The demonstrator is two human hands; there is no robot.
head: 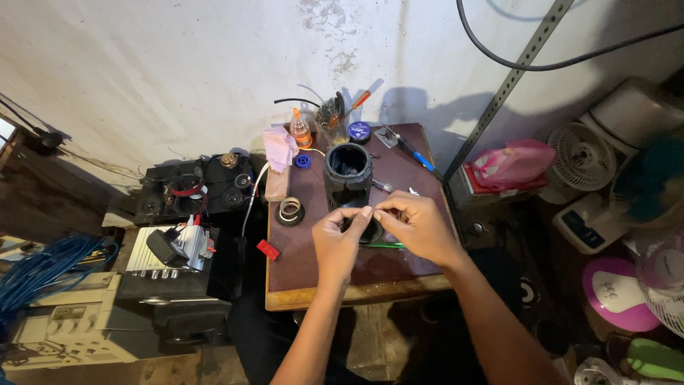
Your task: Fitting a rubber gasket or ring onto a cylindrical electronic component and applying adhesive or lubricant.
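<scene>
Slippage is your risk: both hands, left hand (340,239) and right hand (417,227), pinch one tiny part above the black ring (370,232), near the table (313,296) edge.

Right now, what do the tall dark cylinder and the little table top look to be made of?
Cylinder: probably black plastic or painted metal, going by its matte dark wall and ribbed rim; the look leaves it open. Table: a wooden frame, seen in its pale brown edge, topped with a dull maroon sheet, maybe rubber or vinyl.

Dim room, light falls on the wall (214,71), corners dark, edges warped
</scene>
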